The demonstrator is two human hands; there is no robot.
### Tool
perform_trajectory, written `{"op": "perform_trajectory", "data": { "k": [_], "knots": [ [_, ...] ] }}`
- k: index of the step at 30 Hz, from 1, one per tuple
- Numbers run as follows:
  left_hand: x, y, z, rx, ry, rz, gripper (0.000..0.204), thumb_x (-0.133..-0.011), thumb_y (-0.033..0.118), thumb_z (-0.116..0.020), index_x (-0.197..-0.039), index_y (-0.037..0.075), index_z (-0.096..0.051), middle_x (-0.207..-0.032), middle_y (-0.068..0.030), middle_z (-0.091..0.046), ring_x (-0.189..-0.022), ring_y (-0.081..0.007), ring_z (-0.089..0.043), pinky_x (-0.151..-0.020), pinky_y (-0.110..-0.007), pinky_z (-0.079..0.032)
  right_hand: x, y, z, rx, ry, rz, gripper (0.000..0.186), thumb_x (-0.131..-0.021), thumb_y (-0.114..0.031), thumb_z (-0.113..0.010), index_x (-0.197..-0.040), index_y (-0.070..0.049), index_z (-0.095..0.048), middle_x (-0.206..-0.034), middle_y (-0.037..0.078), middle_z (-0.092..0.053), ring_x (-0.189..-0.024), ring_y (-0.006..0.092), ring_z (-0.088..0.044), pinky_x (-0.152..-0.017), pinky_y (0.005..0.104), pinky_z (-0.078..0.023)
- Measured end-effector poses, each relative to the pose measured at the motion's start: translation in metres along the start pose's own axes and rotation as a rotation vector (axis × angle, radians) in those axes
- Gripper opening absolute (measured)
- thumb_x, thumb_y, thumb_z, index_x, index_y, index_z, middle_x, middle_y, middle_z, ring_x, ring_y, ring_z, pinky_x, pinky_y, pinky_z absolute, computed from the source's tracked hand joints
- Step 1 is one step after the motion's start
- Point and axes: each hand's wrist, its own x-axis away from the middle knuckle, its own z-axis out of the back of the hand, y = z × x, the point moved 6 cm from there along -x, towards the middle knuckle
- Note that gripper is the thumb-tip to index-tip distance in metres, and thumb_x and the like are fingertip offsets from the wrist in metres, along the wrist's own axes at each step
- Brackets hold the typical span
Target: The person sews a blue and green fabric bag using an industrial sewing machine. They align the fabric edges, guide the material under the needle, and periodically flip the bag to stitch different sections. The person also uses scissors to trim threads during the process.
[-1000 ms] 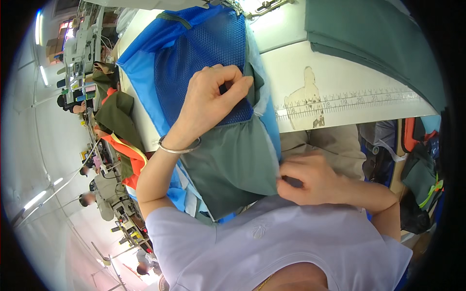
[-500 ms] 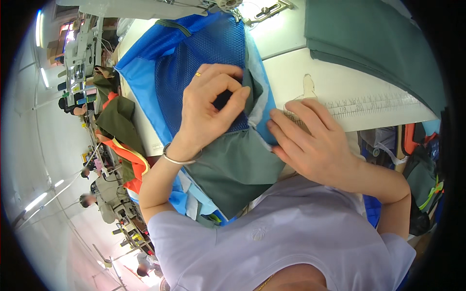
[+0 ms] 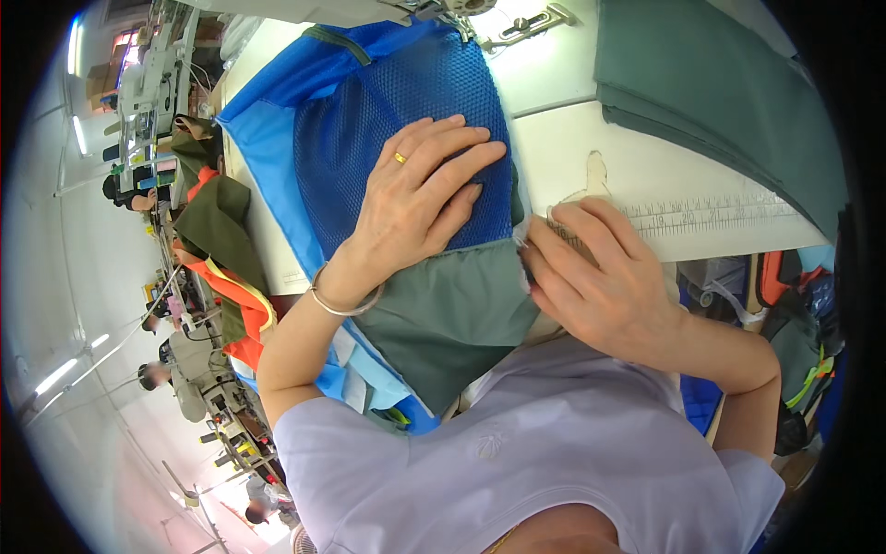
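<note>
My left hand [image 3: 425,189] lies open on the blue mesh panel [image 3: 351,157], its fingers slightly bent over the fabric. The piece has light blue fabric [image 3: 268,175] along its left side and a grey-green panel [image 3: 434,342] joined below the mesh. My right hand [image 3: 600,282] is closed on the right edge of the fabric where mesh and green panel meet; its fingertips press there beside the printed ruler [image 3: 701,215] on the white table edge [image 3: 664,249]. The fabric's top lies by the sewing machine's foot [image 3: 461,32].
A folded grey-green stack [image 3: 701,74] lies at top right. Olive and orange fabrics [image 3: 217,231] hang at left, beside a row of machines [image 3: 143,97] with several people, one of them [image 3: 185,379] in a grey top. Bags and fabric pieces [image 3: 789,323] are piled below the table's right side.
My left hand has flattened from a pinch onto the mesh. My right hand has moved up from the lower green panel to the seam edge, and the folded edge there now lies flatter.
</note>
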Motion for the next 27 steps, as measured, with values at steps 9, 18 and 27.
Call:
{"op": "perform_trajectory", "data": {
  "k": [9,18,27],
  "knots": [
    [0.005,-0.004,-0.001,-0.034,-0.017,-0.083,0.046,-0.081,0.004,-0.067,-0.126,0.006,-0.070,-0.135,-0.0131,-0.063,-0.124,-0.0355,-0.059,-0.104,-0.047,-0.047,0.002,0.000,-0.002,0.040,0.007,0.032,0.031,-0.076,-0.016,-0.070,-0.100,0.004,-0.071,-0.113,0.016,-0.066,-0.109,0.0316,-0.059,-0.099,0.0456,-0.050],
    [0.008,-0.005,0.000,-0.074,-0.028,-0.100,0.048,-0.081,0.006,-0.066,-0.128,0.012,-0.069,-0.140,-0.0073,-0.062,-0.124,-0.0306,-0.059,-0.107,-0.048,-0.046,-0.006,-0.001,0.003,0.051,-0.019,0.108,0.030,-0.078,-0.014,-0.071,-0.102,0.004,-0.070,-0.114,0.016,-0.066,-0.108,0.0313,-0.060,-0.099,0.0459,-0.050],
    [0.012,-0.011,-0.004,-0.016,0.016,-0.125,0.050,-0.079,0.011,-0.066,-0.128,0.020,-0.071,-0.138,-0.0047,-0.062,-0.124,-0.0283,-0.057,-0.115,-0.055,-0.038,-0.017,-0.001,0.009,0.064,-0.139,0.176,0.024,-0.080,-0.009,-0.072,-0.100,0.004,-0.070,-0.111,0.016,-0.066,-0.105,0.0317,-0.060,-0.095,0.0446,-0.052]
  ]
}}
